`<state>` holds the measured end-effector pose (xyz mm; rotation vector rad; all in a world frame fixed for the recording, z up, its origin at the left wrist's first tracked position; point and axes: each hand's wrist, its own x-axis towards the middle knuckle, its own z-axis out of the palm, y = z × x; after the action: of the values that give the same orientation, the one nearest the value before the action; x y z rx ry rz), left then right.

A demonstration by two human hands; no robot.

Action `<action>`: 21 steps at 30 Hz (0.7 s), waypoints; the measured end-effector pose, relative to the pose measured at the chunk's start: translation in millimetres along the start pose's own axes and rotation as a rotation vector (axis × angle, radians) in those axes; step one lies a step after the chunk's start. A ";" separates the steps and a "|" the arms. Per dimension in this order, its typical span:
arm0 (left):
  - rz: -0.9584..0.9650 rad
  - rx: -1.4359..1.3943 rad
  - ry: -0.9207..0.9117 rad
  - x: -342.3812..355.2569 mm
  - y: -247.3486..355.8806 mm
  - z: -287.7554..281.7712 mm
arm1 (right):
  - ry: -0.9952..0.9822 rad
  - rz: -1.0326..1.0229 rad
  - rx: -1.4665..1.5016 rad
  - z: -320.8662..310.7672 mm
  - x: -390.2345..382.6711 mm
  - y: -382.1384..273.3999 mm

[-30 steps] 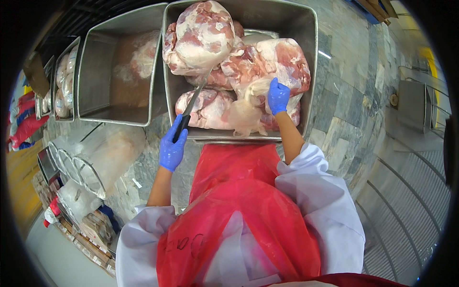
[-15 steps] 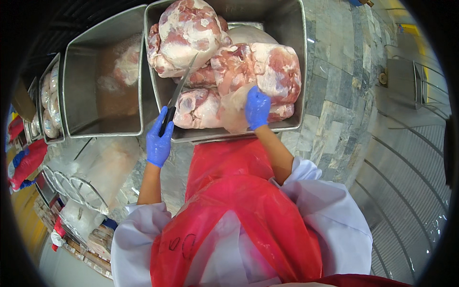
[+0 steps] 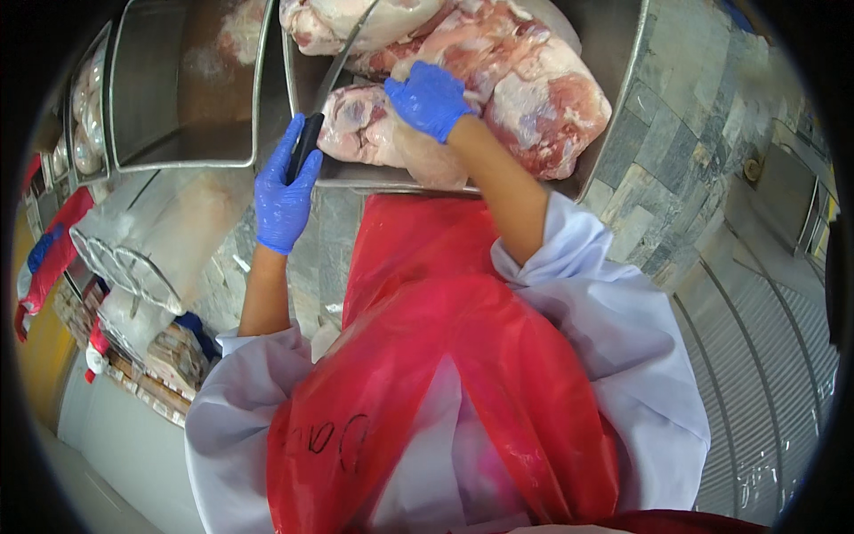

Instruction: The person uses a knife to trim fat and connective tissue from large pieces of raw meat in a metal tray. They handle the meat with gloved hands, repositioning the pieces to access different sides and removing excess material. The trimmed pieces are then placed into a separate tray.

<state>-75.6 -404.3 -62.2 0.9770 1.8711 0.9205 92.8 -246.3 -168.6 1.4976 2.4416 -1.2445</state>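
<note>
Tub of dull grey steel (image 3: pixel 182 165), deep and four-sided, at the left, with brownish contents and a pale pink lump of meat (image 3: pixel 242 34); nearer, clear plastic sheeting on round metal hoops (image 3: pixel 142 276). Next, left hand (image 3: pixel 285 198) in a thin blue glove, clamped on the black handle of a long, narrow, steel-bladed knife (image 3: pixel 310 135), fingers to one side and thumb to the other; blade slanted up and away, across a large pale joint (image 3: pixel 342 25) in the view, contact impossible to tell. Further right, inside a second grey steel tub (image 3: pixel 347 186) straight ahead, a smaller pink-and-white piece of raw meat (image 3: pixel 358 125), and beside it a limp, pale, translucent sheet (image 3: pixel 434 160), plastic or membrane, cannot tell. Just above, right hand (image 3: pixel 429 100) in a matching blue glove, fingers curled together, apparently bunched on the sheet. Rightmost in the same tub, a bulky red-and-white slab of raw meat (image 3: pixel 556 107), partly behind the right forearm. Step in hand, judging by the posture: handling of the loose sheet over the meat, with no cut evident. For the next move, needed: firm hold on slippery material, blade well clear of right fingers and wrist.
</note>
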 end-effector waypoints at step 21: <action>0.252 0.846 -0.046 -29.0 56.1 69.2 | 0.582 -0.032 -0.345 -123.9 10.6 249.8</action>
<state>12.1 -389.6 -32.6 1.7383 2.1566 0.1903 321.7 -104.5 -241.6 1.9077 2.8161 -0.3692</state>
